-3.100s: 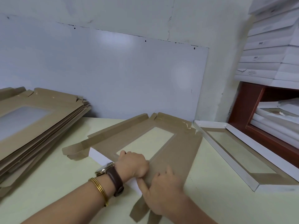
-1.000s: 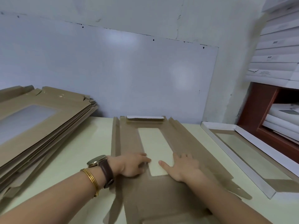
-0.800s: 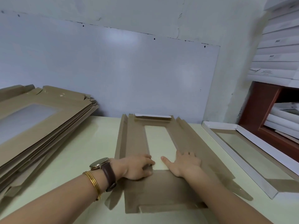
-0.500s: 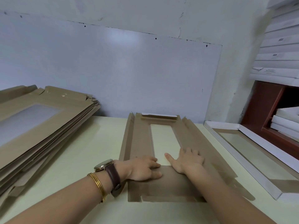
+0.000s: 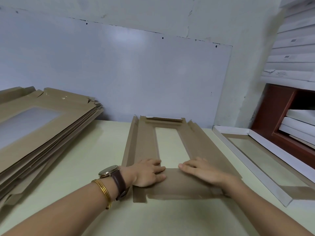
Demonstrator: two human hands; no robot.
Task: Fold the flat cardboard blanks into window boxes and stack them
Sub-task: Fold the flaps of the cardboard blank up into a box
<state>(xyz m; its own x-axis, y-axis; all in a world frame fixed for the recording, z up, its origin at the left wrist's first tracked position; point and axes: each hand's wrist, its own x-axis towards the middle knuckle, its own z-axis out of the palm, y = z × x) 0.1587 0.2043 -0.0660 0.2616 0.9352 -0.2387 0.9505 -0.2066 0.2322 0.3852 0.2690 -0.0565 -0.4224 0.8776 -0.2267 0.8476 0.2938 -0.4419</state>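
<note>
A brown cardboard blank [image 5: 146, 142] with a long window cut-out lies lengthwise on the pale table [image 5: 88, 160], its far end flap folded over near the wall. My left hand [image 5: 148, 173] presses flat on the near left part of the blank, fingers straight and pointing right. My right hand [image 5: 199, 171] lies flat on the near right part, fingers pointing left toward the window's near edge. The near end panel of the blank lies between my wrists.
A pile of flat brown blanks [image 5: 39, 133] fills the table's left side. One folded white window box [image 5: 252, 160] lies on the right. White folded boxes [image 5: 294, 53] are stacked above and inside a red-brown shelf [image 5: 276, 114]. A white board [image 5: 119, 74] leans on the wall.
The blank was turned from a slant to lie lengthwise away from me, then slid farther back. Both hands moved from a corner fold to pressing flat on its near end.
</note>
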